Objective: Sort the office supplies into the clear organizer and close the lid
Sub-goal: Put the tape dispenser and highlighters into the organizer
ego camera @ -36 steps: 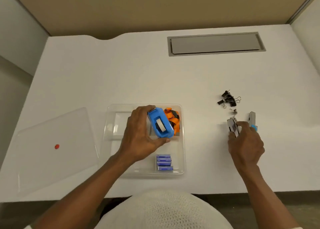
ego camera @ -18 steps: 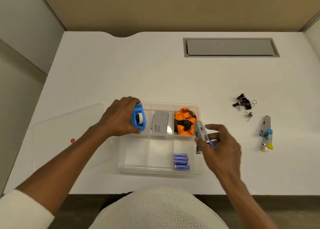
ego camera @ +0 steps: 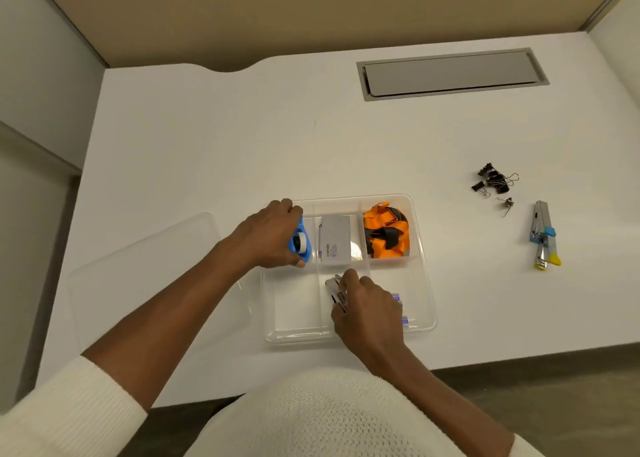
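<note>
Fingers [ego camera: 294,210] of left hand [ego camera: 268,236] wrapped round blue tape dispenser [ego camera: 300,242], at far-left compartment of organizer [ego camera: 424,283]. Right hand [ego camera: 367,309] pinching small metal stapler [ego camera: 337,292] over near-middle compartment. Probably light, stiff, slippery; best gripped across its sides.

Head-worn view, steeply down onto near desk [ego camera: 207,138]
</note>
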A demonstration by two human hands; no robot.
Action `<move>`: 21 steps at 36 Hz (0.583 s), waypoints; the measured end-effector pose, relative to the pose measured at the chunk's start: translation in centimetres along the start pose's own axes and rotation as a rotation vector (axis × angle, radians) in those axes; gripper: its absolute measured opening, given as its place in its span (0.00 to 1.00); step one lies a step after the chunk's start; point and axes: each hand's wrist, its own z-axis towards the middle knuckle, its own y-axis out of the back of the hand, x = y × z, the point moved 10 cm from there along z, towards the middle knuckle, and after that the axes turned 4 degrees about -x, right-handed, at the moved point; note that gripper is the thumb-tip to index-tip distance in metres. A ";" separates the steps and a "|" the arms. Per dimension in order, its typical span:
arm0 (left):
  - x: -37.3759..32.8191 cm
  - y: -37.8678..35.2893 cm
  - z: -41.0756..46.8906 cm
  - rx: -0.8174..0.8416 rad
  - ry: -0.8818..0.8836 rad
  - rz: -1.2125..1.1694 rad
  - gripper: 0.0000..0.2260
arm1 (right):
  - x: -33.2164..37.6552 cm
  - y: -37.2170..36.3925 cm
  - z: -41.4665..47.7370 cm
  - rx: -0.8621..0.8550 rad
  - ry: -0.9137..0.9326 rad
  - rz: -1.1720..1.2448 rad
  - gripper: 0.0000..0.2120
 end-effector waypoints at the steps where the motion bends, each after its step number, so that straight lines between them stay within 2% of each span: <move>1: -0.1 -0.2 -0.1 0.003 0.000 -0.007 0.35 | 0.4 -0.3 0.0 0.005 0.013 -0.021 0.20; 6: -0.4 -0.6 -0.4 -0.003 -0.008 -0.018 0.30 | 1.3 -1.6 0.2 0.039 0.018 -0.066 0.23; 10: -0.6 -0.3 -0.8 -0.044 -0.007 0.024 0.31 | 1.7 -2.3 0.3 0.064 0.037 -0.062 0.26; 18: -0.2 -1.0 -1.5 -0.068 0.038 -0.024 0.30 | 1.7 -2.1 -0.3 0.071 0.089 0.078 0.25; 21: -0.2 -1.1 -1.6 -0.087 0.048 -0.033 0.29 | 1.3 -2.5 -0.2 0.113 0.081 0.102 0.22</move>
